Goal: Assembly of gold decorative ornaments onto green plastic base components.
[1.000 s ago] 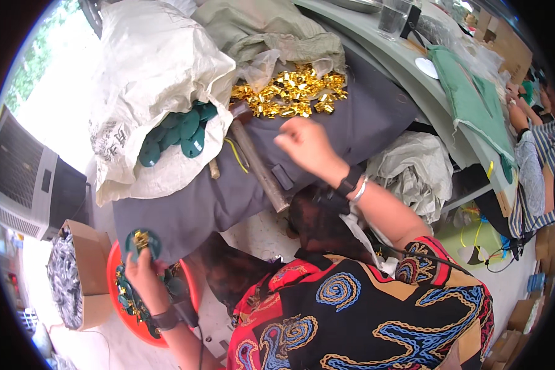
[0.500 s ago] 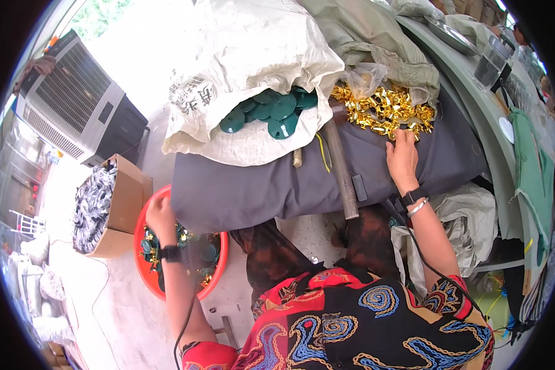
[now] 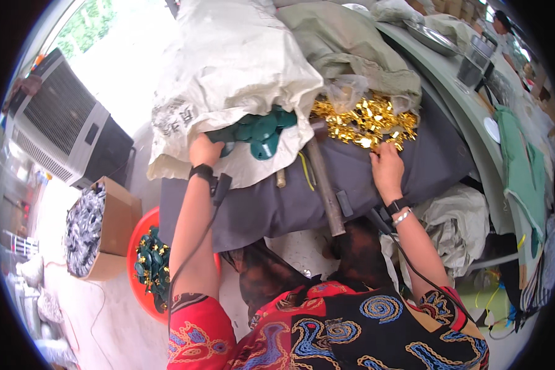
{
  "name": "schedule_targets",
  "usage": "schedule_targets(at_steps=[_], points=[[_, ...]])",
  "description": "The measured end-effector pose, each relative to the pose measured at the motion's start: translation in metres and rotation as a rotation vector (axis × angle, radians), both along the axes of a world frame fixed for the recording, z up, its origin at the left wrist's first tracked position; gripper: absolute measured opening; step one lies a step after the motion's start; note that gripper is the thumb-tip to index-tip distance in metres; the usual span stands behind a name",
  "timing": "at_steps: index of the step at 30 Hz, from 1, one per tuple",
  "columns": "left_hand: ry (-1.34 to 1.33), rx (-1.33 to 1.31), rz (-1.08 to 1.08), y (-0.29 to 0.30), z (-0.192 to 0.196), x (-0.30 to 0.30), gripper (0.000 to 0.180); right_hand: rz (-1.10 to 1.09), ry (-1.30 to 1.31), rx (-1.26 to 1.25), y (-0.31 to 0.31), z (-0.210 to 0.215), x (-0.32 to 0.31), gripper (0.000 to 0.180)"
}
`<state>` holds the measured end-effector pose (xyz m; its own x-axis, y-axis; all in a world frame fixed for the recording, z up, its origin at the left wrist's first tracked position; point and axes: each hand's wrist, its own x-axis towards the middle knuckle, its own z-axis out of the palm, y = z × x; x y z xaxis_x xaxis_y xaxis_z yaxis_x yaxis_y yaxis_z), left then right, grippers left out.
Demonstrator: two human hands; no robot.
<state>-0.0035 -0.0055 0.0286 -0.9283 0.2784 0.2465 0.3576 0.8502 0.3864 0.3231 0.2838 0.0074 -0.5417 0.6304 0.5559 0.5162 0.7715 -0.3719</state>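
My left hand reaches into the mouth of a white woven sack and touches the dark green round pieces spilling from it. My right hand rests on the near edge of a pile of small shiny gold pieces, fingers curled into them. Both piles lie on a grey cloth spread over the bench. A long-handled hammer lies on the cloth between my two hands.
A red basin with green and gold pieces sits on the floor at lower left, beside a cardboard box of silvery parts. A grey air cooler stands at left. A green table edge curves at right.
My left hand has come up from the red basin to the sack of green pieces. My right hand has gone to the gold pile and stays there. The view shifted left.
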Motion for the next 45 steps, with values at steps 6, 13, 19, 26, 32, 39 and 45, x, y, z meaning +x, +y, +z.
schedule_targets(at_steps=[6,13,19,26,32,39,45], points=[[-0.5,0.696,-0.116,-0.033,-0.02,0.029,0.016,0.089,0.066,0.029,-0.012,0.006,-0.007,0.02],[-0.726,0.82,-0.228,-0.053,0.006,0.125,0.008,0.184,-0.095,0.116,0.002,-0.009,-0.004,0.016],[-0.69,0.943,-0.256,-0.058,0.01,0.191,0.008,0.303,0.105,0.03,-0.015,0.004,-0.012,0.023],[-0.66,1.054,-0.336,-0.029,0.001,0.221,0.027,0.452,-0.318,0.239,-0.034,0.02,-0.036,0.018],[-0.161,0.914,-0.44,-0.024,-0.063,0.186,0.015,0.404,-0.116,-0.086,-0.036,0.006,-0.039,0.012],[-0.261,1.01,-0.419,-0.009,-0.046,0.196,0.016,0.478,-0.053,0.0,-0.024,0.007,-0.041,0.012],[-0.278,0.992,-0.453,-0.008,-0.046,0.193,0.017,0.461,-0.126,0.092,-0.023,0.012,-0.045,0.009]])
